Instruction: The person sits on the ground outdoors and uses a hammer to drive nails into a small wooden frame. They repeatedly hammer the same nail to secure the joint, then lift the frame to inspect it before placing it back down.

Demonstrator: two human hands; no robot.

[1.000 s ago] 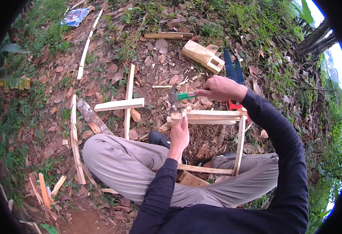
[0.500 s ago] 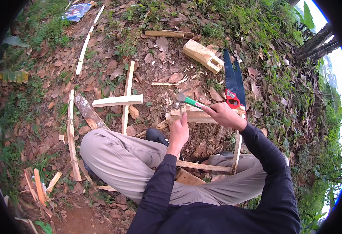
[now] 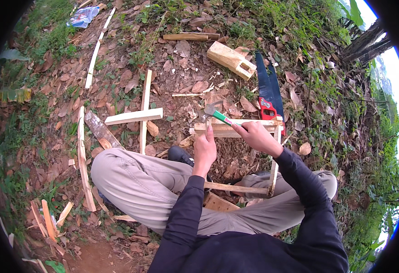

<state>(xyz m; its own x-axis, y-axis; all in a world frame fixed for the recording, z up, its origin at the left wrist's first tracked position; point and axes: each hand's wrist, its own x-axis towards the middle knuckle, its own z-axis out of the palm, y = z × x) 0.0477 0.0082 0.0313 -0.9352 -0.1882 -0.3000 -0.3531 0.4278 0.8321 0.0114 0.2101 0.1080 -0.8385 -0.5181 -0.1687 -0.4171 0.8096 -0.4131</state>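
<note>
My right hand (image 3: pixel 259 138) is closed around the green handle of a claw hammer (image 3: pixel 223 118). The hammer's metal head sits just above the near-left end of a wooden block (image 3: pixel 227 130) across from my lap. My left hand (image 3: pixel 205 151) grips the upper end of a narrow wooden strip there, thumb pointing up right below the hammer head. Most of that strip is hidden by the hand. Other strips join into a frame: a crosspiece (image 3: pixel 236 188) runs between my legs and a side strip (image 3: pixel 273 175) rises at the right.
A handsaw (image 3: pixel 267 107) with a red handle lies beyond my right hand, near a notched wood block (image 3: pixel 231 60). Two crossed strips (image 3: pixel 133 117) lie to the left. Long strips (image 3: pixel 85 159), offcuts (image 3: pixel 48 220) and a plastic bag (image 3: pixel 83 17) are on the leafy ground.
The whole view has shifted slightly. The hammer head stays close above the strip end, and both hands keep their grips.
</note>
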